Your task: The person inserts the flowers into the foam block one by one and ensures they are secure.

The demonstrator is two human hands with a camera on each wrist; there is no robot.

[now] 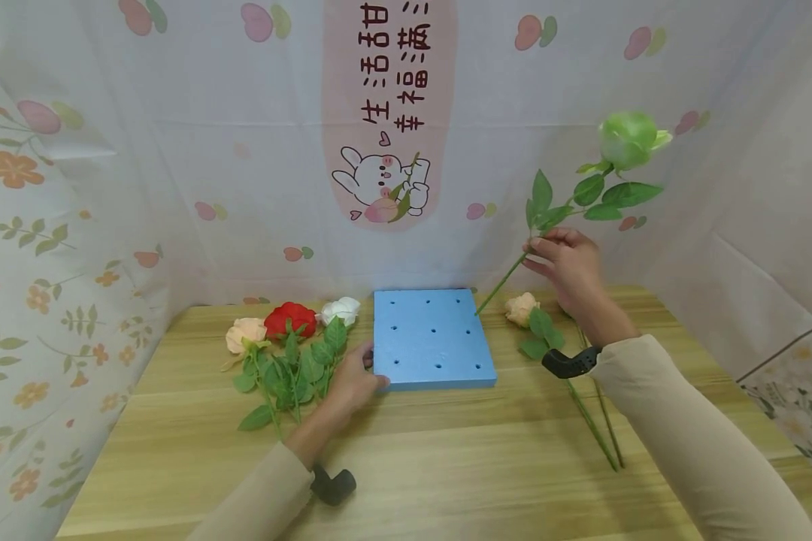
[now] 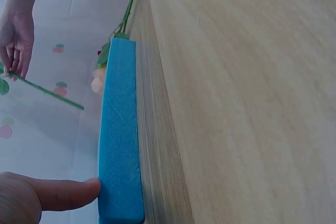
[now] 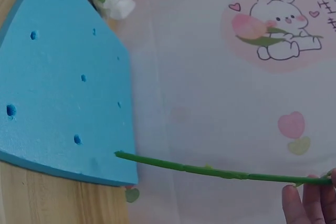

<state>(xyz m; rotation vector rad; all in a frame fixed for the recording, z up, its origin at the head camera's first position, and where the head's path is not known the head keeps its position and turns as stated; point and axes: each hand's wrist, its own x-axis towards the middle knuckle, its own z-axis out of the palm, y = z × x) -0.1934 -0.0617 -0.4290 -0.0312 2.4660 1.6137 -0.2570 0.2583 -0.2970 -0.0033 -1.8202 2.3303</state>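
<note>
My right hand (image 1: 568,263) pinches the stem of a green artificial rose (image 1: 628,140), its bloom high at the right. From the fingers the stem (image 3: 210,171) slants down, and its cut tip overlaps the board's right edge in the head view. A blue foam board (image 1: 416,346) with rows of small holes lies flat on the table. My left hand (image 1: 352,383) holds the board's front left corner, its thumb (image 2: 68,194) against the edge and the other fingers along the left side, partly hidden.
Left of the board lie a peach rose (image 1: 246,334), a red rose (image 1: 291,319) and a white rose (image 1: 340,309) with leafy stems. Another peach rose (image 1: 521,308) lies to the right, with long stems (image 1: 592,424) toward the front. A printed cloth (image 1: 271,165) hangs behind the wooden table (image 1: 433,466).
</note>
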